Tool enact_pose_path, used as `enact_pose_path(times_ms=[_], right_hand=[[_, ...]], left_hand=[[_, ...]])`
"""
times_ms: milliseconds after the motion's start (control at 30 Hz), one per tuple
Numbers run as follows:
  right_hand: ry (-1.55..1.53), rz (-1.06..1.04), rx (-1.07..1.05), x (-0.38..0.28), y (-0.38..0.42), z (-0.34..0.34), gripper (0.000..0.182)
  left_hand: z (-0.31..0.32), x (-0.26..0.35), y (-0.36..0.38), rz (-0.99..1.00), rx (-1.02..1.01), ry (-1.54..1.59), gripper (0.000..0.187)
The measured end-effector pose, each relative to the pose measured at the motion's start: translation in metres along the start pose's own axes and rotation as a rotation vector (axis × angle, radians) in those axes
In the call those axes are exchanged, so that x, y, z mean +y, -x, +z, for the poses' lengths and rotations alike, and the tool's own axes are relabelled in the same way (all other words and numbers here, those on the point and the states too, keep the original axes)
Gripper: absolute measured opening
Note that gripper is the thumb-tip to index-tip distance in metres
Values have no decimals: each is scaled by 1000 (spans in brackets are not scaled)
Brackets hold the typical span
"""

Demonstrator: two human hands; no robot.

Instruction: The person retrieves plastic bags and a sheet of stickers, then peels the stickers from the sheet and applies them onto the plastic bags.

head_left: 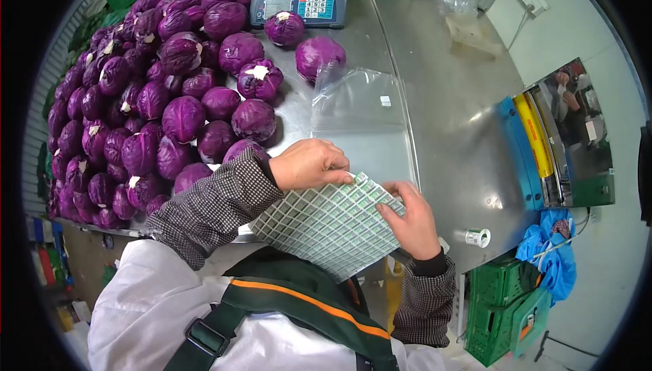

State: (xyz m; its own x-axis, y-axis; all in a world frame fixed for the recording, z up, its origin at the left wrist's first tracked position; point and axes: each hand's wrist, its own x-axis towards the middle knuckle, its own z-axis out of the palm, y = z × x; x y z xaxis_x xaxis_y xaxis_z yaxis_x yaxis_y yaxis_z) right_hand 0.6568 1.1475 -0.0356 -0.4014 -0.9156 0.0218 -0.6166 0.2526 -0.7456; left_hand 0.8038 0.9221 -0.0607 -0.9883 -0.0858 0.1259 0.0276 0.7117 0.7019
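Note:
A sheet of small green-and-white stickers (333, 225), laid out in a grid, is held at a slant in front of my apron. My left hand (309, 164) is closed at its upper corner, thumb and forefinger pinched at the edge. My right hand (413, 221) grips the right side, thumb on the front face and fingers behind. Just beyond the hands, a clear plastic bag (356, 103) with a small white label lies flat on the steel table (441, 86). Red cabbages (253, 120) sit close to my left hand.
A large heap of red cabbages (139, 154) covers the table's left side. At the back stands a weighing scale (299, 6). A blue and yellow machine (533, 140) is on the right, with a small label roll (477, 237) nearer me and green crates (499, 303) below.

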Motion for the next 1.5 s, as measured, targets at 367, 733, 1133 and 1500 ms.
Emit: enact_pose_path(times_ms=[367,733,1133,1500], right_hand=[[-253,-156,-153,5,-56,2,36],[-204,-310,113,-66,-86,40,20],[-378,-271,101,-72,-80,137,12],[-441,-105,-10,-45,-116,138,32]], left_hand=[[-25,1,-25,40,-169,62,25],[-129,15,-12,-151,-471,71,34],[-127,-77,55,-503,-605,123,33],[-105,-86,47,-470,-552,333,36]])
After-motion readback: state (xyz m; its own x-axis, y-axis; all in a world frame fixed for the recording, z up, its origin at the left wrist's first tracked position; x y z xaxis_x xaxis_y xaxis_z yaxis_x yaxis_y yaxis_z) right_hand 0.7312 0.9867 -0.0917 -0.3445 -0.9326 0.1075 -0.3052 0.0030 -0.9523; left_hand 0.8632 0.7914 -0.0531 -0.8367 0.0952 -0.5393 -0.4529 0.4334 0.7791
